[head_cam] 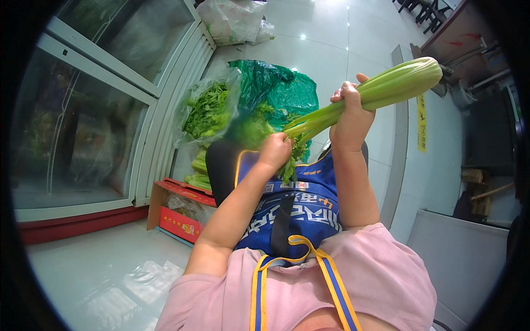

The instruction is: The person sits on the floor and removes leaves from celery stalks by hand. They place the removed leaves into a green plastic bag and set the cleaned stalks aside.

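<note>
A bunch of celery [397, 82] slants across the front of me, its pale root end up at the right. My right hand [351, 113] is wrapped around the stalks near their middle. Lower down, my left hand [276, 148] is closed on the thin, leafy end of the same bunch. Celery leaves [293, 163] hang below that fist, over the blue apron [290, 215] on my lap. Just beyond my left hand, more leaves blur above a green plastic bag [290, 91] on the floor.
A clear bag of leafy greens [209, 109] stands beside the glass-door refrigerator [87, 128]. More celery [199, 173] lies by my leg. Behind it is a red cardboard box [180, 219] with plastic bags inside. Farther off, white plastic bags [236, 18] rest on the tiles.
</note>
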Demonstrator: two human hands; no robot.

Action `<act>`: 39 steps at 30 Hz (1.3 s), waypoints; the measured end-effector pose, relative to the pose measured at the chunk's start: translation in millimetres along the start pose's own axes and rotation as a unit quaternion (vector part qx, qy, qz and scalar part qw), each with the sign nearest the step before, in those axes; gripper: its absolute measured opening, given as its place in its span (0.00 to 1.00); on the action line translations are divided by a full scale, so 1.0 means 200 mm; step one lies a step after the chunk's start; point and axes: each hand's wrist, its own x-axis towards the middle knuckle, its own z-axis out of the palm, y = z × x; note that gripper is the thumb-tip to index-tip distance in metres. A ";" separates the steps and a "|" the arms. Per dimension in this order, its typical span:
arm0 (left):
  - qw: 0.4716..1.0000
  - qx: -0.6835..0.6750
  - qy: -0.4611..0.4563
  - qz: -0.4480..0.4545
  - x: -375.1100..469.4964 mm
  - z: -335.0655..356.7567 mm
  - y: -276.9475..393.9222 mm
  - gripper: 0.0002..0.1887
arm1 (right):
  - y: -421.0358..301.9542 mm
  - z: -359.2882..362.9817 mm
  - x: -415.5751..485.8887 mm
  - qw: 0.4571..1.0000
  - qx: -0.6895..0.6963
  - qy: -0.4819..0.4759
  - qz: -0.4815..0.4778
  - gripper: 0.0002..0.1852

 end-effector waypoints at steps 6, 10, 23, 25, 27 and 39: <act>0.997 -0.066 0.024 -0.034 0.09 0.09 -0.10 0.15 | 0.00 0.03 -0.08 0.995 -0.090 -0.041 -0.025 0.17; 0.862 -0.460 0.028 -0.211 0.12 0.06 -0.16 0.15 | 0.00 0.02 -0.06 0.999 -0.030 -0.030 -0.012 0.17; 0.971 0.191 0.107 0.097 -0.13 -0.23 -0.26 0.13 | -0.01 -0.23 0.25 0.983 0.161 0.070 0.059 0.11; 0.979 0.182 0.085 0.019 -0.17 -0.22 -0.31 0.14 | -0.02 -0.27 0.27 0.982 0.172 0.058 0.048 0.09; 0.996 0.057 0.020 0.062 -0.20 -0.19 -0.31 0.13 | -0.02 -0.29 0.28 0.982 0.174 0.064 0.044 0.09; 0.992 -0.077 0.010 0.099 -0.11 -0.19 -0.05 0.14 | -0.09 -0.24 0.23 0.985 0.166 0.024 0.045 0.10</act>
